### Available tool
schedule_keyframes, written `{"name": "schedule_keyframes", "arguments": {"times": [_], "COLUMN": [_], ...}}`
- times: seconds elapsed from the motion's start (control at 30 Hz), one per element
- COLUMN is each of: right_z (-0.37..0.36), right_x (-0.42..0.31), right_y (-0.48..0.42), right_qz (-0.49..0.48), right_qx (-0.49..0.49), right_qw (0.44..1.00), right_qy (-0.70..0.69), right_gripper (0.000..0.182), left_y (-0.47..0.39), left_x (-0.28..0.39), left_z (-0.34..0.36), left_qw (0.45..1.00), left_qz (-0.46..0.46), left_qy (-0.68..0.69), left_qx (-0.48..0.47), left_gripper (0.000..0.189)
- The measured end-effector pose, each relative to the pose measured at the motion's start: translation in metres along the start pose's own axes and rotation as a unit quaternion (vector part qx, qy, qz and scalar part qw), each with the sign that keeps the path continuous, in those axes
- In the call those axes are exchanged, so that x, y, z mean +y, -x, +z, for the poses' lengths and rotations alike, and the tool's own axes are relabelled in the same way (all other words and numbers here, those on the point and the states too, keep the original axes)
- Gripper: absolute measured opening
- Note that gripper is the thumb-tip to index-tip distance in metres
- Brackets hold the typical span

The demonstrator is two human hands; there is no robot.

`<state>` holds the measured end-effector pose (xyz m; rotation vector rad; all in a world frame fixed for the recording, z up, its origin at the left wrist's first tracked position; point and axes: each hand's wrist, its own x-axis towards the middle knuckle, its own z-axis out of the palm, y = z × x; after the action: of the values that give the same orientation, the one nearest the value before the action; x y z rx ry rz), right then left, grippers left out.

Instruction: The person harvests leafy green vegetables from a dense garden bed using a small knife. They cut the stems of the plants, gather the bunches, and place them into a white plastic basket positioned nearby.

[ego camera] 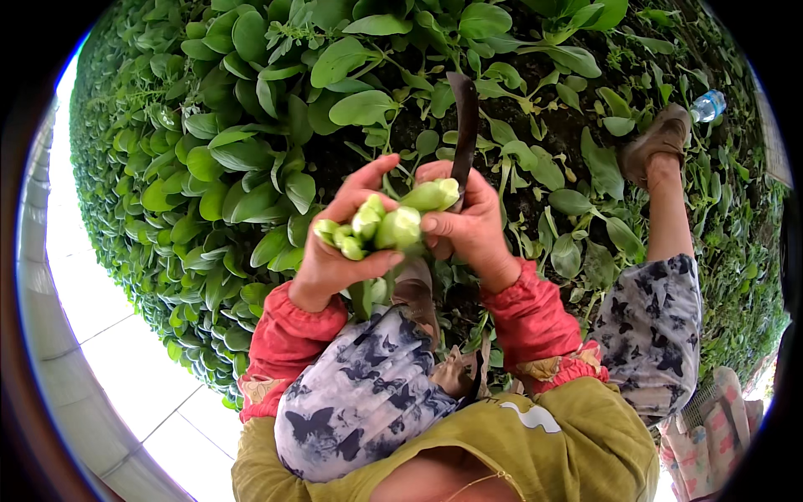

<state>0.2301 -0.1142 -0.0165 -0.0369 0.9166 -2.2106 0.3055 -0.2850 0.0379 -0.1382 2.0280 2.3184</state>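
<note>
My left hand (339, 245) is closed around a bunch of leafy greens (396, 229) that look like bok choy. Their pale stem bases face up toward me, and the leaves hang below, mostly hidden by the hand. In my right hand (470, 229) is a knife with a dark, slightly curved blade (465, 116) pointing away from me; its handle is hidden by the fingers. Between the two hands lies one more green stem (431, 195), its base against the right fingers and blade. Which hand bears its weight I cannot tell.
Dense growing greens (244, 150) fill the left side. Loose leaves (568, 251) lie over dark soil at right. A plastic bottle (709, 105) rests beside my outstretched shoe (655, 141). Pale paving (169, 389) borders the bed at left; flower-patterned fabric (709, 448) shows at lower right.
</note>
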Motion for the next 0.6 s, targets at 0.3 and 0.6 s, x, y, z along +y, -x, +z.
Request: {"name": "schedule_keyframes", "arguments": {"times": [0.3, 0.6], "right_z": [-0.057, -0.076], "right_x": [0.045, 0.109], "right_y": [-0.034, -0.121], "right_qz": [0.138, 0.043], "right_qx": [0.166, 0.022], "right_qw": [0.947, 0.824], "right_qy": [0.239, 0.564], "right_gripper": [0.023, 0.027], "left_y": [-0.073, -0.091], "left_x": [-0.042, -0.091], "left_z": [-0.033, -0.112], "left_qw": [0.977, 0.840], "left_qz": [-0.123, -0.229], "left_qy": [-0.170, -0.491], "left_qx": [-0.031, 0.032], "left_gripper": [0.094, 0.069]}}
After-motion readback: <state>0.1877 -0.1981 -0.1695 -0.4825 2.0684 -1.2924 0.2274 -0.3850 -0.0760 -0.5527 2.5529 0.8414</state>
